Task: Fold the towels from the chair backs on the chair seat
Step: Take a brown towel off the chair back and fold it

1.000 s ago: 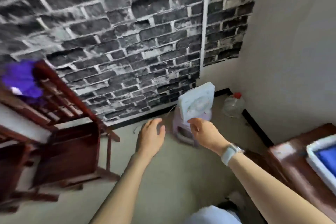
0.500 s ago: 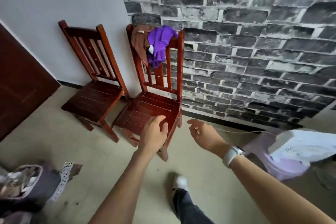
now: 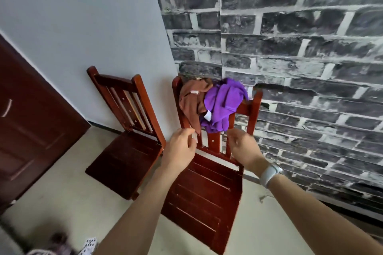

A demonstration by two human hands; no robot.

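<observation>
A brown towel (image 3: 189, 101) and a purple towel (image 3: 222, 105) hang bunched over the back of the right wooden chair (image 3: 207, 190). My left hand (image 3: 180, 149) is raised just below the brown towel's lower tip, fingers loosely curled and holding nothing. My right hand (image 3: 242, 147) hovers below the purple towel in front of the chair's back slats, fingers apart and empty. Both hands are above the rear of the bare slatted seat. A pale watch sits on my right wrist.
A second wooden chair (image 3: 126, 149) stands to the left against the pale wall, with nothing on its back. A dark wooden door (image 3: 27, 126) is at far left. The brick-patterned wall (image 3: 300, 68) runs behind. Small items lie on the floor at bottom left.
My view swung from the fan corner to the two chairs and moved closer. Both hands rose from seat height to just under the hanging towels.
</observation>
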